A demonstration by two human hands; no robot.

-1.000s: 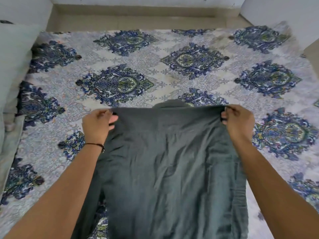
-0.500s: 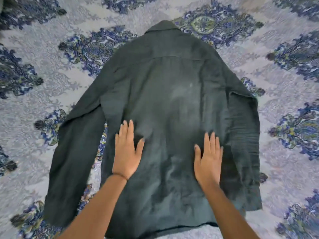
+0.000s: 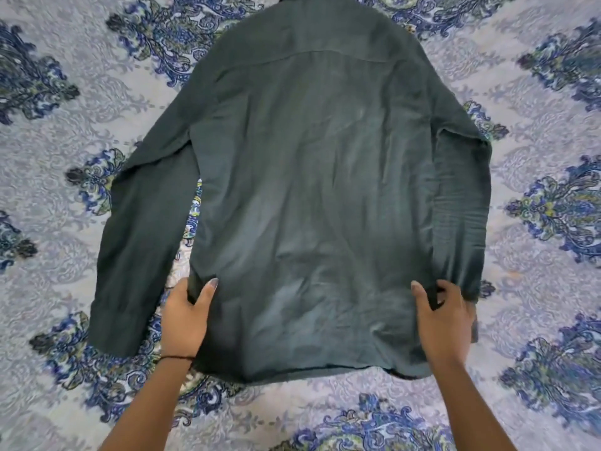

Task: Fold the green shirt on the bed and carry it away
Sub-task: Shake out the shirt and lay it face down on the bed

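The dark green long-sleeved shirt (image 3: 309, 196) lies back-up and flat on the bed, collar at the far end, hem near me. Its left sleeve stretches out down the left side; the right sleeve lies along the right edge. My left hand (image 3: 187, 315) pinches the shirt's left side seam near the hem, thumb on top. My right hand (image 3: 444, 317) grips the right side edge where the sleeve cuff lies, fingers curled around the cloth. A thin black band circles my left wrist.
The bed sheet (image 3: 536, 131) is pale grey with large blue and green paisley medallions and fills the whole view around the shirt. Nothing else lies on it.
I held the shirt up by the shoulders, then laid it flat and pressed both palms on its back. Both hands have since slid outward and closed on the side edges.
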